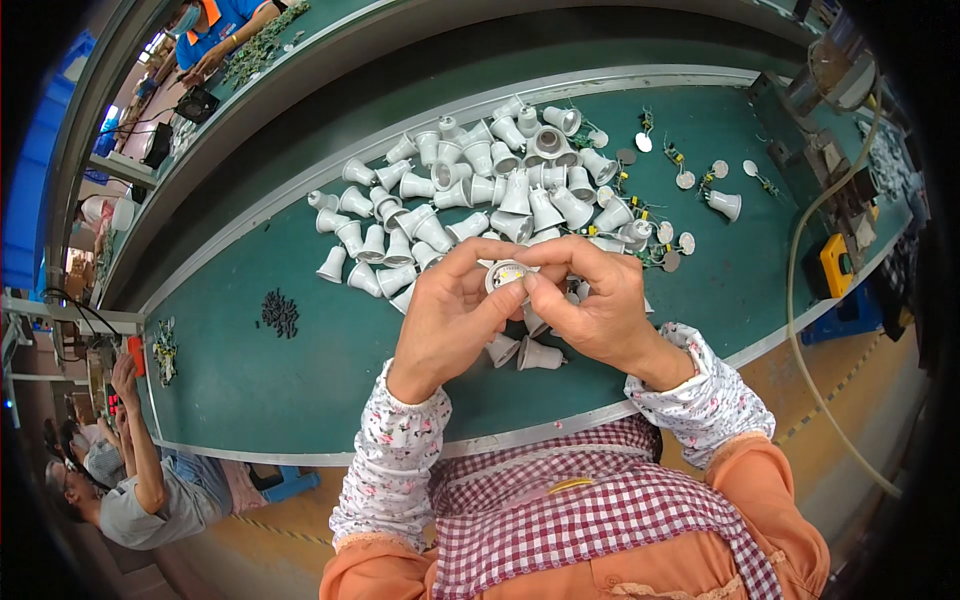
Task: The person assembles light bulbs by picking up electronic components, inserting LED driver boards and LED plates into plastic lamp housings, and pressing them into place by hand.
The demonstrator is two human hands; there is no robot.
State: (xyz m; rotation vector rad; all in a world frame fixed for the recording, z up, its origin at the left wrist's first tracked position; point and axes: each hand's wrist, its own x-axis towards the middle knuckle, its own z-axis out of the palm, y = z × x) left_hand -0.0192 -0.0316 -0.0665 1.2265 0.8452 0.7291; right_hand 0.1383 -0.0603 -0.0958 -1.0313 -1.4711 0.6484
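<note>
Over the middle of the green bench, my left hand (446, 318) and my right hand (598, 308) meet around one white LED bulb housing (494, 276). Its open mouth faces up, and a round white LED board (512, 280) with small yellow spots sits in it. Both thumbs press at the rim and the board. My left fingers wrap the housing's side; my right fingertips pinch its far edge. My palms hide the rest of the housing. Two loose bulb housings (541, 355) lie just below my hands, and a large heap of white bulb housings (468, 185) spreads beyond them.
Round LED boards with wired drivers (686, 178) lie right of the heap. Small black parts (279, 314) form a pile at left. A metal fixture with a yellow button box (836, 265) stands at the right end, near a hanging hose (793, 330). A co-worker (150, 490) sits left.
</note>
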